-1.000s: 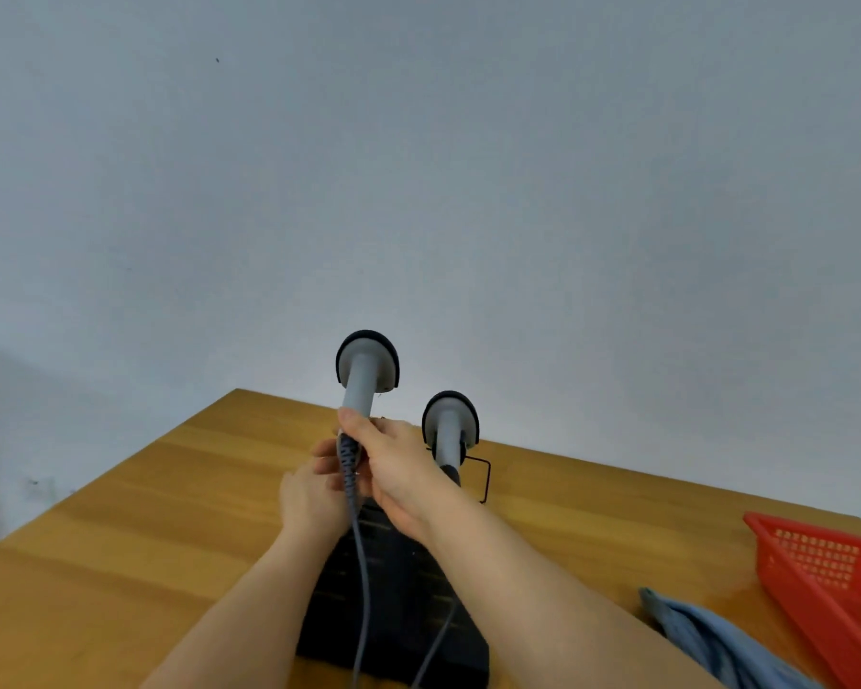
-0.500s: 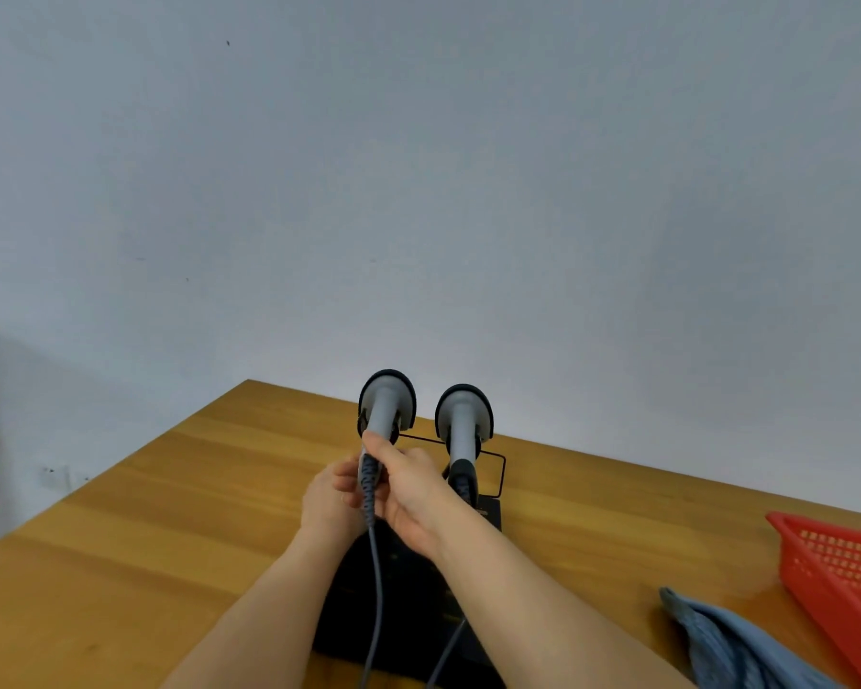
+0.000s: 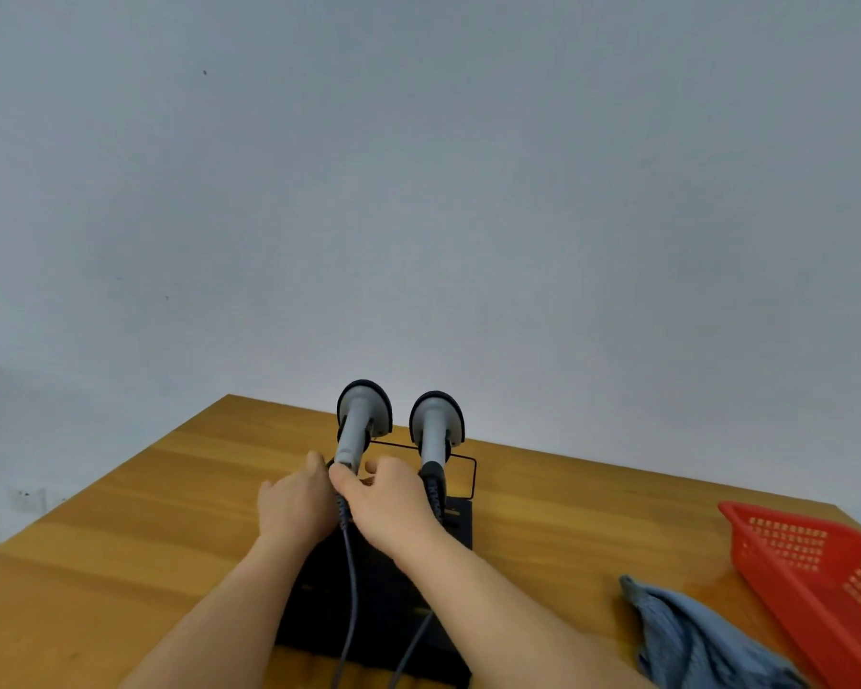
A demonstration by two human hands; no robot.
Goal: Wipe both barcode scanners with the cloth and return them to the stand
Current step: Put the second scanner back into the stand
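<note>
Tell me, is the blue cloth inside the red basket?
No, the blue cloth lies crumpled on the wooden table, beside the red basket and outside it.

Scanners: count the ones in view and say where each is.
2. Left scanner stands in the stand, both hands at its handle; right scanner stands beside it, untouched.

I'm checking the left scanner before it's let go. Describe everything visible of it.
The left barcode scanner has a smooth grey plastic handle and a rounded head rimmed in black, facing away from the camera. It stands nearly upright, leaning slightly away, at the far left of the black stand, beside the right barcode scanner without touching it. A grey cable runs from its handle base toward the camera. The left hand and right hand meet at its lower handle, fingers pinching there.
</note>
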